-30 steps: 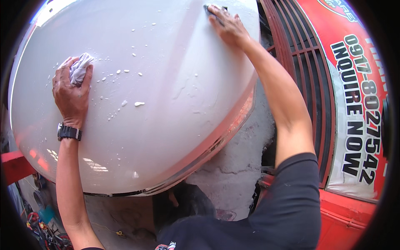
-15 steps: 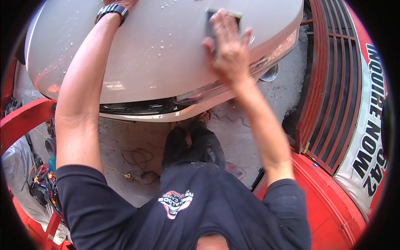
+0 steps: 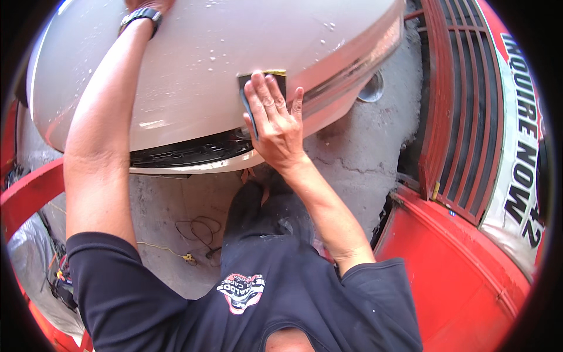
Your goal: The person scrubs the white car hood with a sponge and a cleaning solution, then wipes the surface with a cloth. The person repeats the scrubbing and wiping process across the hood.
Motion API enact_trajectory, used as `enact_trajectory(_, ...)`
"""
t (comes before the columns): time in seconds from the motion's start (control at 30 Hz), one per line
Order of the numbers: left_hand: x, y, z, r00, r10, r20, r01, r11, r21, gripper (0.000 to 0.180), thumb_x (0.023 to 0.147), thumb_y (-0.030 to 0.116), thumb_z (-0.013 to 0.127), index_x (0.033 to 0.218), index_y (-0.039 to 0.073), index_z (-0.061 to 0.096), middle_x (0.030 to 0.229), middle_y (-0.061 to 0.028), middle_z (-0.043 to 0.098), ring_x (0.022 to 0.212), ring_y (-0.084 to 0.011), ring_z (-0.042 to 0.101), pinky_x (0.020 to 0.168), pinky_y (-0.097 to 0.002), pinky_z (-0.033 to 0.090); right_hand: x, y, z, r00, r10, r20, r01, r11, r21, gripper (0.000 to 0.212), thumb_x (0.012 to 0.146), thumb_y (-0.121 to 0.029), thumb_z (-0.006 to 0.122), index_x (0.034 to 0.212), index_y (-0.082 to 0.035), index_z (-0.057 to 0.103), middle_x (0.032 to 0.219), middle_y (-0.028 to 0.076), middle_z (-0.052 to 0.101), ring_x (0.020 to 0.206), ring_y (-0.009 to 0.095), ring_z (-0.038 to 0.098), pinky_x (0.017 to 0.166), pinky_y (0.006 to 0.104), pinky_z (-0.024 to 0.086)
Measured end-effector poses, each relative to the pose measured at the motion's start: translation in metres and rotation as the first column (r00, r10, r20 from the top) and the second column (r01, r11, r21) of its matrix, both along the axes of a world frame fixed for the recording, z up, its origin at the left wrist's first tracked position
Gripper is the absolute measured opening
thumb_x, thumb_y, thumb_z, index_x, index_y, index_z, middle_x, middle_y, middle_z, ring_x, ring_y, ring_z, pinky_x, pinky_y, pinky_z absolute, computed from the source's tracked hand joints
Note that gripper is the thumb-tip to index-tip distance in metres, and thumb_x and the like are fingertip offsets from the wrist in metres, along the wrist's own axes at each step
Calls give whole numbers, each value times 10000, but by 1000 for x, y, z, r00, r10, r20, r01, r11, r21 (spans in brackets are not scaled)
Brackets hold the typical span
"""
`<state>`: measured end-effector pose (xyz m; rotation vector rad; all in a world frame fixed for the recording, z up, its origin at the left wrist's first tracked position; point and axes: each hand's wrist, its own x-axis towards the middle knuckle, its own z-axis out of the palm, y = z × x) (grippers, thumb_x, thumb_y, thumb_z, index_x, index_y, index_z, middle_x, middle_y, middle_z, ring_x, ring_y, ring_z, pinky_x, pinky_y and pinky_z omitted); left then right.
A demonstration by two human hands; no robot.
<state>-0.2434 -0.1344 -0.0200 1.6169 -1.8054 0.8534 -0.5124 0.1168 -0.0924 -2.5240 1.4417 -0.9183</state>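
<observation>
Sanding block (image 3: 262,82), dark with a yellowish top edge, is pressed flat against the pale grey body panel (image 3: 205,64), close to the panel's lower edge and toward its right end. It is covered by the right hand (image 3: 275,120), whose fingers are spread over its face and whose palm reaches down over the panel's lower lip; the block is held against the surface rather than clasped. Water droplets are scattered over the panel above and to the right of the block. The left hand (image 3: 146,4) is seen only in part at the panel's upper edge, cut by the frame; a dark wristwatch (image 3: 139,14) is worn on its wrist, and whether anything is held in it cannot be told. A dark grille strip (image 3: 187,154) runs under the panel's lower edge. Beneath the panel a cracked concrete floor (image 3: 363,146) is visible, with a thin cable (image 3: 196,232) lying on it. A red slatted metal frame (image 3: 463,117) stands to the right, and a red curved bar (image 3: 29,193) to the left.
</observation>
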Motion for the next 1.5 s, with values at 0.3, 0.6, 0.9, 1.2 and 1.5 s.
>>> enact_trajectory(0.3, -22, 8, 18, 987, 20, -159, -38, 993, -112, 351, 940, 411, 622, 1056, 94, 718, 1015, -200, 714, 981, -415, 656, 889, -506, 519, -79, -95, 3, 937, -349, -27, 329, 904, -274, 421, 1013, -245, 481, 1367, -60, 615, 1472, 132, 560, 1428, 292, 463, 1205, 661, 159)
enact_trajectory(0.6, -11, 18, 19, 986, 106, -126, -110, 994, -22, 310, 945, 389, 613, 910, 114, 751, 974, -154, 725, 924, -390, 676, 836, -497, 537, -118, -104, 27, 928, -362, -90, 338, 918, -205, 400, 1034, -244, 513, 1402, -114, 595, 1465, 61, 576, 1411, 299, 483, 1171, 707, 189)
enact_trajectory(0.9, -2, 12, 16, 978, 94, -188, -82, 994, 68, 365, 933, 434, 633, 1036, 99, 733, 985, -192, 730, 957, -414, 671, 863, -518, 521, -16, 4, -7, 987, 117, -111, -127, 988, -90, 562, 961, -228, 589, 1504, -128, 483, 1588, 73, 426, 1521, 219, 303, 1238, 629, 17)
enact_trajectory(1.2, -28, 7, 14, 963, 197, -186, -161, 968, 192, 350, 944, 434, 614, 1053, 126, 739, 1078, -147, 726, 1042, -381, 650, 917, -504, 503, 43, 29, -14, 999, 55, 1, -55, 998, -23, 494, 971, -202, 535, 1416, 14, 550, 1552, 166, 460, 1504, 279, 345, 1222, 643, 135)
enact_trajectory(1.5, 6, -12, -3, 989, 127, -82, -124, 992, 34, 583, 885, 551, 694, 1227, 78, 706, 1155, -157, 735, 1086, -340, 684, 965, -487, 537, -89, -175, 50, 809, -565, -159, 534, 821, -199, 508, 969, -221, 562, 1438, -30, 530, 1495, 194, 516, 1376, 298, 519, 1179, 625, 264)
